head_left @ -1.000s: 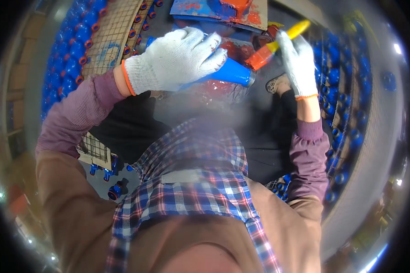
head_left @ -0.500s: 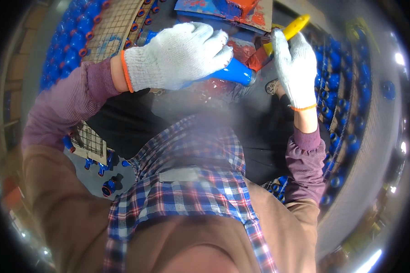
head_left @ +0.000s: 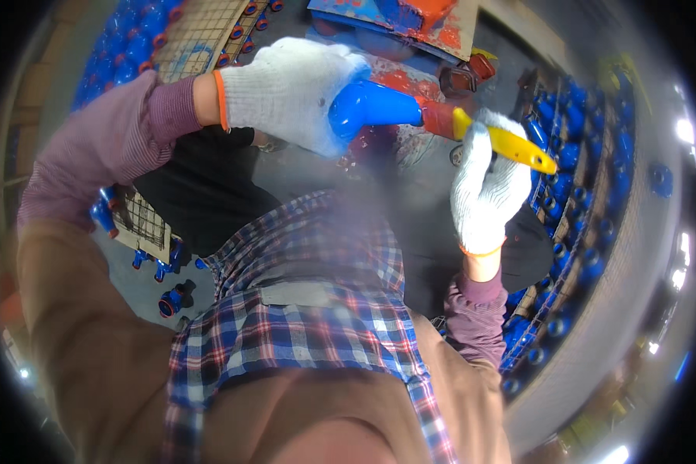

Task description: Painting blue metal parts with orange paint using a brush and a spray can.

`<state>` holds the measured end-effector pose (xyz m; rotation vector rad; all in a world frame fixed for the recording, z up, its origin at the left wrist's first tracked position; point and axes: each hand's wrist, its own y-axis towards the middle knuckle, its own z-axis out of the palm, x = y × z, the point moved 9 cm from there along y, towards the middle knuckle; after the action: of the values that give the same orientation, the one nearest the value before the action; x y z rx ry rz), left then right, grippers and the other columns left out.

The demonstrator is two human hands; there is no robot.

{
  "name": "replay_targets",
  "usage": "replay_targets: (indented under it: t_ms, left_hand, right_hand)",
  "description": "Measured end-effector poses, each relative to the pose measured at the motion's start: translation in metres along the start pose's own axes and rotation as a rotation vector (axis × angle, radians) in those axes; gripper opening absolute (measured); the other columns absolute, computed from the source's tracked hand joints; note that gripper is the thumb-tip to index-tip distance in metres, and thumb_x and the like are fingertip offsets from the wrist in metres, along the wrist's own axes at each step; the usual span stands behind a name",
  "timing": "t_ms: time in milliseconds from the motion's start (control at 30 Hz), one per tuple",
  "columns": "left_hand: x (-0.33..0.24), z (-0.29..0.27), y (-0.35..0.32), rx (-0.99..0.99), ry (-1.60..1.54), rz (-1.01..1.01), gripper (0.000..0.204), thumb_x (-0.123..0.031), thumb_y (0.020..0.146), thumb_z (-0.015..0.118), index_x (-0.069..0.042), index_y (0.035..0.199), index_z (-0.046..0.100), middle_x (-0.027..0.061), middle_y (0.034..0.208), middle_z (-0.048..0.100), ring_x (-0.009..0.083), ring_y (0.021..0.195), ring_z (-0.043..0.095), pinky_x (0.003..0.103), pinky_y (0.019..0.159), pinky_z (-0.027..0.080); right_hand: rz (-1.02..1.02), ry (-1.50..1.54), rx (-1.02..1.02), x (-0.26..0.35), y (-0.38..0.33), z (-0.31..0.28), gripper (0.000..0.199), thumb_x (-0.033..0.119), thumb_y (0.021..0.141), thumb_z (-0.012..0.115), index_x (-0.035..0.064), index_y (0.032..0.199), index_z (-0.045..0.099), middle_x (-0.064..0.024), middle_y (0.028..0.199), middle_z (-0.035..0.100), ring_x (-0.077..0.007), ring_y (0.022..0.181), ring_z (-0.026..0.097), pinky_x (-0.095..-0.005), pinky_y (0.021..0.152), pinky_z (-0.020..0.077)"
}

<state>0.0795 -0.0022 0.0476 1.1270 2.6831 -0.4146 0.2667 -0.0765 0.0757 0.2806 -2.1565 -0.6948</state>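
Note:
My left hand [head_left: 298,93], in a white knit glove with an orange cuff, is closed around a glossy blue pipe fitting [head_left: 379,107]. The fitting's narrower end points right; its other end is hidden behind the glove. In my right hand [head_left: 489,182], also gloved, is a paintbrush [head_left: 522,148] with a yellow handle, pinched between thumb and fingers. Red paint covers the brush's head, which meets the fitting's right end. Whether the bristles are inside the opening or against its rim, I cannot tell.
A paint-smeared board [head_left: 433,27] bearing red paint stands ahead. Red-coated pieces [head_left: 472,73] lie beside it. Blue fittings fill racks at the right [head_left: 572,155] and a pile at the far left [head_left: 135,46]. One loose fitting [head_left: 170,303] rests on the floor, lower left.
The fitting has turned in my left hand, showing a wider blue bend. My right hand has moved lower, and the brush handle has swung from pointing up-right to down-right.

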Motion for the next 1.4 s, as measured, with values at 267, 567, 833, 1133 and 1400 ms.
replay_targets:
  t_ms: [267,567,833,1133,1400]
  left_hand:
    - [0.029,0.046,-0.016,0.111,-1.030,-0.248,0.064,-0.031,0.079,0.079,0.004,0.127,0.057,0.0135,0.111,0.067,0.0198,0.101,0.065,0.032,0.093,0.051]
    - [0.038,0.133,-0.035,-0.264,-1.858,-0.415,0.054,-0.046,0.097,0.052,-0.004,0.130,0.058,0.0152,0.123,0.065,0.0260,0.109,0.065,0.040,0.096,0.054]
    - [-0.033,0.140,-0.029,-0.191,-2.939,-0.271,0.074,-0.064,0.093,0.050,-0.010,0.143,0.043,0.0268,0.135,0.050,0.0286,0.087,0.063,0.037,0.072,0.058]
    - [-0.055,0.143,-0.025,0.214,-2.843,0.230,0.068,-0.056,0.097,0.048,-0.005,0.140,0.043,0.0149,0.114,0.058,0.0206,0.090,0.063,0.028,0.059,0.054]
    - [0.003,0.102,-0.019,-0.190,-2.026,-0.118,0.080,-0.050,0.085,0.065,-0.006,0.146,0.038,0.0144,0.139,0.050,0.0300,0.126,0.052,0.045,0.106,0.045]
  right_hand:
    - [0.367,0.382,-0.129,-0.057,-0.031,0.002,0.019,-0.002,0.088,0.061,-0.0009,0.106,0.063,-0.0090,0.103,0.064,-0.0180,0.097,0.061,-0.0294,0.089,0.0476]
    - [0.474,0.551,-0.114,-0.086,-0.031,0.011,0.022,-0.001,0.086,0.062,-0.0029,0.108,0.064,-0.0098,0.103,0.066,-0.0174,0.086,0.065,-0.0310,0.082,0.0529]
    - [0.446,0.597,-0.128,-0.094,-0.036,0.028,0.026,0.016,0.094,0.061,-0.0033,0.112,0.063,-0.0076,0.096,0.066,-0.0132,0.082,0.061,-0.0260,0.075,0.0497]
    - [0.498,0.560,-0.181,-0.094,-0.047,0.005,0.023,0.001,0.089,0.062,-0.0056,0.111,0.063,-0.0113,0.095,0.068,-0.0162,0.085,0.065,-0.0287,0.080,0.0524]
    - [0.549,0.491,-0.317,-0.086,-0.054,-0.025,0.026,0.005,0.092,0.063,-0.0050,0.115,0.060,-0.0127,0.097,0.067,-0.0177,0.084,0.065,-0.0307,0.080,0.0525]
